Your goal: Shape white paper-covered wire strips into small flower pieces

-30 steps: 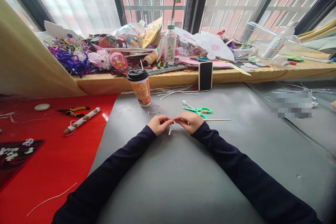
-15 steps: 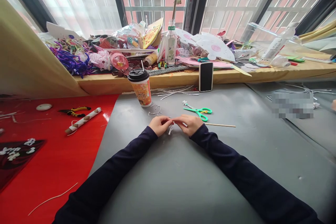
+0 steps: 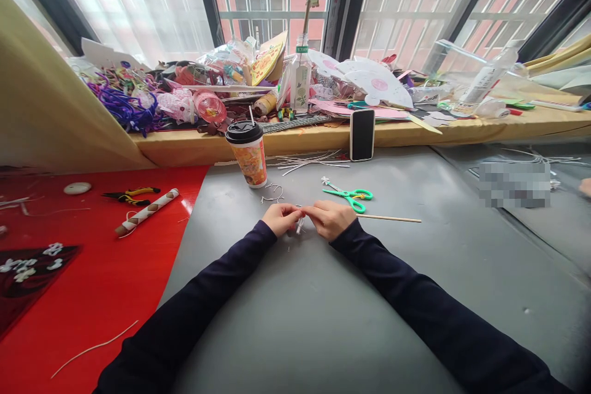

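At the middle of the frame, the left hand (image 3: 281, 220) has thumb and forefinger pinched together, seemingly on a small white piece (image 3: 300, 226) that shows just below the fingertips; the right hand (image 3: 330, 220) has its fingers bunched against the left's, though I cannot tell what they grip; a pale stick (image 3: 392, 218) runs out from behind it toward the right of the frame, its near end hidden; a slack pinch or uneven pull could let the slight piece slip or bend; swinging the stick upward might nudge the green scissors (image 3: 358, 195) on the grey bench (image 3: 314, 326); a careless reach toward the upper left could tip the lidded cup (image 3: 249, 160).
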Action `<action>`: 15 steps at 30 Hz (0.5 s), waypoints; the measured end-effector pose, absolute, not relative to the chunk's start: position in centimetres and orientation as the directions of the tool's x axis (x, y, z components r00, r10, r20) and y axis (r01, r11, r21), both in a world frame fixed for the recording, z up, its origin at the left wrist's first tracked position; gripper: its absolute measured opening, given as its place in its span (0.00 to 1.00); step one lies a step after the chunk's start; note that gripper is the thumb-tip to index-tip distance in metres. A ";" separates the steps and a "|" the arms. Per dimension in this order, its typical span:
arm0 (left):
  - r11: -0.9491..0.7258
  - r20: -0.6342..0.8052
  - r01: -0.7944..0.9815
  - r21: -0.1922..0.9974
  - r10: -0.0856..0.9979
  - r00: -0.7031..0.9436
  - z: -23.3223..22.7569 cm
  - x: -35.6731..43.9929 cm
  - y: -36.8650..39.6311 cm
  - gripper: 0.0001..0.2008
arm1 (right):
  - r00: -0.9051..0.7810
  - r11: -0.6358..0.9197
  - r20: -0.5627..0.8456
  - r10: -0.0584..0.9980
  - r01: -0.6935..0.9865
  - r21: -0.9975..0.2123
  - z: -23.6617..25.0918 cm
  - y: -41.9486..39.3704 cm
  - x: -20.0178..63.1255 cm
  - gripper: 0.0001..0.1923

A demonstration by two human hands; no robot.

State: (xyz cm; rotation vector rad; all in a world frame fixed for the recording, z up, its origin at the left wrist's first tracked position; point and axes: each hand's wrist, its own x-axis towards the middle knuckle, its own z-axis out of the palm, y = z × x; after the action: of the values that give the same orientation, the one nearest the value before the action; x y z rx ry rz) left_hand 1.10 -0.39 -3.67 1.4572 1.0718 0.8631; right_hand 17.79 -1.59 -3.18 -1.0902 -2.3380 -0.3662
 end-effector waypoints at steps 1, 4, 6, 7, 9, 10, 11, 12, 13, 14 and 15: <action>-0.001 -0.048 0.141 0.990 0.939 0.341 -3.7 1.1 -0.4 0.13 | -0.539 0.639 0.574 0.616 0.768 0.035 -3.2 -1.6 17.8 0.14; 0.027 -0.067 0.115 0.993 0.931 0.359 -3.6 1.1 -0.3 0.10 | -0.547 0.635 0.585 0.599 0.769 0.070 -3.1 -1.7 17.8 0.14; 0.053 -0.091 0.116 0.992 0.931 0.353 -3.4 1.2 -0.3 0.08 | -0.552 0.631 0.583 0.596 0.771 0.085 -3.2 -1.7 17.7 0.13; 0.071 -0.108 0.118 0.990 0.932 0.346 -3.4 1.3 -0.3 0.07 | -0.554 0.630 0.582 0.595 0.771 0.091 -3.2 -1.7 17.7 0.13; 0.108 -0.143 0.122 0.987 0.932 0.332 -3.2 1.4 -0.3 0.05 | -0.564 0.631 0.583 0.585 0.768 0.110 -3.3 -1.6 17.7 0.13; 0.124 -0.158 0.123 0.985 0.932 0.326 -3.2 1.5 -0.3 0.05 | -0.570 0.632 0.585 0.577 0.765 0.122 -3.3 -1.6 17.8 0.12; 0.136 -0.170 0.124 0.983 0.932 0.320 -3.1 1.6 -0.3 0.05 | -0.578 0.635 0.587 0.567 0.761 0.136 -3.4 -1.6 17.8 0.12; 0.145 -0.178 0.125 0.981 0.932 0.316 -3.1 1.6 -0.3 0.05 | -0.587 0.637 0.589 0.556 0.755 0.152 -3.4 -1.5 17.8 0.12; 0.152 -0.184 0.125 0.981 0.931 0.314 -3.1 1.6 -0.3 0.05 | -0.596 0.640 0.592 0.543 0.750 0.166 -3.5 -1.5 17.9 0.12; 0.157 -0.188 0.123 0.980 0.931 0.314 -3.1 1.6 -0.3 0.05 | -0.602 0.643 0.596 0.531 0.744 0.179 -3.5 -1.4 17.9 0.11; 0.160 -0.191 0.121 0.980 0.930 0.315 -3.1 1.6 -0.2 0.05 | -0.606 0.646 0.602 0.520 0.740 0.187 -3.6 -1.4 18.0 0.11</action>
State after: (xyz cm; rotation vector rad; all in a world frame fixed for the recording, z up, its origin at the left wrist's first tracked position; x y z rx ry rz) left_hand 1.56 -0.25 -3.10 1.2819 1.1068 0.7902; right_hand 17.96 -1.39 -3.56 -0.9820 -2.3615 -0.5809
